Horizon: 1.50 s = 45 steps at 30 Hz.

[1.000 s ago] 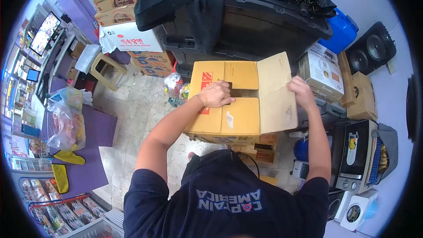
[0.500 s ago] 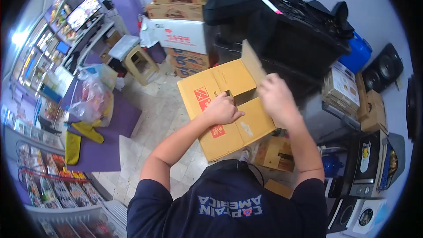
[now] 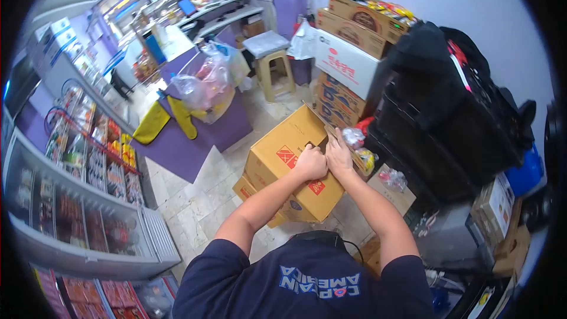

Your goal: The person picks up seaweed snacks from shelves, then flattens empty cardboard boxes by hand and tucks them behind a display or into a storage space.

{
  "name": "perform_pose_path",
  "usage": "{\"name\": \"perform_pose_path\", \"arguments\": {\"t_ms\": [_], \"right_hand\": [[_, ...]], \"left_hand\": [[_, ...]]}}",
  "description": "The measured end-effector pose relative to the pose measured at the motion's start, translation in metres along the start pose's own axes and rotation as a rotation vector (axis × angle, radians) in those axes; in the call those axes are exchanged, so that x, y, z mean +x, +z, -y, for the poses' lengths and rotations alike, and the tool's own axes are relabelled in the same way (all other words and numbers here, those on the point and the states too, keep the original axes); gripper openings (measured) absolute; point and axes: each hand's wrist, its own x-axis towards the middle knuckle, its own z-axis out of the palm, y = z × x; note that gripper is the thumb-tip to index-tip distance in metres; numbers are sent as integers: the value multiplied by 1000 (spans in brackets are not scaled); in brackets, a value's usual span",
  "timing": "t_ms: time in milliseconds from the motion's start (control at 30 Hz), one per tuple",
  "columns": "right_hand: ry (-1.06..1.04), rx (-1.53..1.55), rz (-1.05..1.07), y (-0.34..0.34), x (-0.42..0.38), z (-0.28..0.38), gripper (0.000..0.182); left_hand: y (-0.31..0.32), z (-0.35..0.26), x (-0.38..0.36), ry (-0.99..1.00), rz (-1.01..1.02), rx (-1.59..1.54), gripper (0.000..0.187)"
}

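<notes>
A brown cardboard box (image 3: 277, 150) with red printed symbols hangs tilted in front of me, its flapped end turned to the right. My left hand (image 3: 312, 163) is closed on the box's upper edge, knuckles up, beside a dark slot. Right beside it, my right hand (image 3: 339, 153) lies against the flapped end with its fingers stretched out along the edge. The thumb of my right hand is hidden. The box's inside cannot be seen.
Stacked cartons (image 3: 348, 53) stand beyond the box, next to black storage bins (image 3: 437, 136). Plastic-wrapped items (image 3: 366, 159) lie to the right. A stool (image 3: 274, 74) and a purple counter (image 3: 227, 130) with plastic bags (image 3: 207, 85) are ahead left; a display fridge (image 3: 88, 224) is at left.
My view has swung left. The box has tipped so its flapped end faces right, and the raised flap is down. My right hand has moved in next to my left.
</notes>
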Motion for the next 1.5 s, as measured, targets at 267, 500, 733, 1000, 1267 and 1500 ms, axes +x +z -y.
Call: {"name": "perform_pose_path", "arguments": {"t_ms": [267,500,733,1000,1267,1500], "right_hand": [[-156,687,-546,3,17,40,26],[-298,834,-456,-20,36,49,25],[42,406,-457,31,74,-20,31],[-268,1204,-128,67,57,22,31],[-150,1045,-3,77,50,-1,35],[-78,923,134,66,42,-62,36]], "left_hand": [[18,24,-43,-223,-77,-48,26],[57,36,-59,-361,-319,-206,28],[43,31,-56,-424,-174,-223,38],[25,22,-33,-308,-248,-185,34],[23,4,-7,-28,-459,-170,31],[-18,-34,-2,88,-679,-187,34]]}}
